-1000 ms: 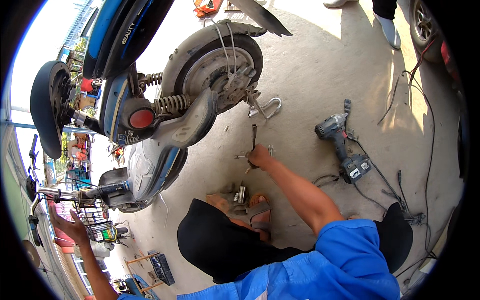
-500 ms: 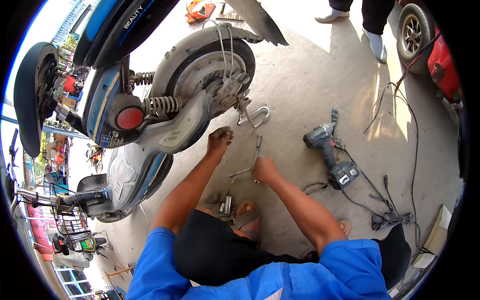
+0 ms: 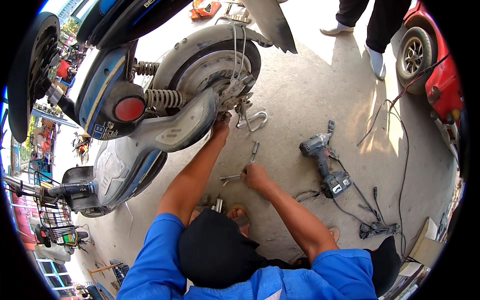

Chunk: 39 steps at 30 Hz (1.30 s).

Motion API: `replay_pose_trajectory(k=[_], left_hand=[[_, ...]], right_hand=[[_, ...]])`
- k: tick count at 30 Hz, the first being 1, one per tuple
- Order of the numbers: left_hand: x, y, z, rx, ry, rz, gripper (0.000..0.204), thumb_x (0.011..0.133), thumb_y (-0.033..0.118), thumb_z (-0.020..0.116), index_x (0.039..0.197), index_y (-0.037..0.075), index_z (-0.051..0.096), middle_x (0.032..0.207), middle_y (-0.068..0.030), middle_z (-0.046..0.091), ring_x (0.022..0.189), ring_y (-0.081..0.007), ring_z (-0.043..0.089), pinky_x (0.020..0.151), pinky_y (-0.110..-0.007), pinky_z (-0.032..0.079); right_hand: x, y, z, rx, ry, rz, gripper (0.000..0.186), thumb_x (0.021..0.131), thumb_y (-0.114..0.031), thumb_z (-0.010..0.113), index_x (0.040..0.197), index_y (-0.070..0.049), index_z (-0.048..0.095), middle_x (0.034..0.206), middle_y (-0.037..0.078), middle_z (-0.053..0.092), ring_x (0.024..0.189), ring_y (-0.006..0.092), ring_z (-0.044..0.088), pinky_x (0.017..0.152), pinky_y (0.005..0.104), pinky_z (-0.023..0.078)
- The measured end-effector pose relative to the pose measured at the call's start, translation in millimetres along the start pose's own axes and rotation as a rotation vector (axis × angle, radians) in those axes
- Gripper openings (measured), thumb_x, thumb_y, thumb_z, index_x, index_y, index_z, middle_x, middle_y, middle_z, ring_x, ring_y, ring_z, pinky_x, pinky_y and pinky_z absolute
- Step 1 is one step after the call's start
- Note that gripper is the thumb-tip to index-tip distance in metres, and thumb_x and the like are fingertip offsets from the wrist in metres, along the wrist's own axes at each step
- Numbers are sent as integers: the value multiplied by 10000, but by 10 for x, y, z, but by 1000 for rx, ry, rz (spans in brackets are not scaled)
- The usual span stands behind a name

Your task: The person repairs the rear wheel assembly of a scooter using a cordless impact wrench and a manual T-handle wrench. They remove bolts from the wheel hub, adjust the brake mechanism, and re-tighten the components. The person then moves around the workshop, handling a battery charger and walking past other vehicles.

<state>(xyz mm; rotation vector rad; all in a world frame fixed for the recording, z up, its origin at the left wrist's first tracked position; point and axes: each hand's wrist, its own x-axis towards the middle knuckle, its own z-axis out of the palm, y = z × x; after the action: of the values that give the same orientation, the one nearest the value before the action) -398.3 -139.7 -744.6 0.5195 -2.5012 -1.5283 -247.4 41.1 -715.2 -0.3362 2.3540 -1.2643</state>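
An electric scooter [image 3: 172, 131] lies on its side at the left, its dusty wheel [image 3: 192, 75] turned toward me. My left hand [image 3: 220, 126] reaches up beside the wheel's axle bracket [image 3: 235, 95]. Its fingers look curled, partly hidden against the scooter's parts, and I cannot make out what is in them. A bent metal loop [image 3: 257, 121] sticks out just right of that hand. Lower down, my right hand [image 3: 255, 176] is closed round the middle of a three-way socket wrench [image 3: 255, 149]. One arm of the wrench points away from me, another to the left.
A cordless impact wrench [image 3: 322, 162] lies on the concrete to the right, with dark cables [image 3: 380, 227] behind it. Metal sockets [image 3: 217, 205] lie by my foot. A person's legs [image 3: 372, 40] stand at the far right near a red vehicle [image 3: 442, 85].
My left hand has moved up to the axle area of the scooter. The right hand, with the socket wrench, has shifted slightly down and left in the picture. The view has also shifted.
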Motion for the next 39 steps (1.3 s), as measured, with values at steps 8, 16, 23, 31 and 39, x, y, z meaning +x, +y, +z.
replay_pose_trajectory(k=[8,16,23,31,39], left_hand=[[-619,799,-419,-148,-242,-339,185,930,245,481,873,88,559,589,47,366,504,-68,361,456,-254,357],[-727,1008,-684,-631,-398,-468,202,916,212,528,990,24,540,557,59,332,495,-52,330,460,-207,287],[-801,1096,-609,-709,-382,-324,209,923,224,523,960,19,550,545,63,280,463,-45,269,422,-207,230],[-789,1118,-489,-818,-328,-259,158,902,226,557,936,73,571,549,78,290,457,-47,243,424,-214,212],[-795,1250,-545,-702,-351,-305,177,923,224,522,944,57,576,562,77,288,479,-51,260,452,-228,231]], right_hand=[[203,156,97,51,84,34,217,734,-196,613,772,12,661,703,229,616,683,381,624,657,422,495],[471,-82,-21,251,201,18,199,747,-178,577,723,1,660,613,139,632,561,239,627,591,363,492],[565,-11,85,401,175,68,224,723,-198,593,775,4,675,753,237,635,740,377,638,697,426,504],[517,-60,57,453,121,136,204,747,-170,579,758,9,675,646,149,642,621,254,640,624,360,499],[590,24,78,670,88,237,199,762,-151,576,697,13,669,594,116,634,549,190,630,566,324,494]])
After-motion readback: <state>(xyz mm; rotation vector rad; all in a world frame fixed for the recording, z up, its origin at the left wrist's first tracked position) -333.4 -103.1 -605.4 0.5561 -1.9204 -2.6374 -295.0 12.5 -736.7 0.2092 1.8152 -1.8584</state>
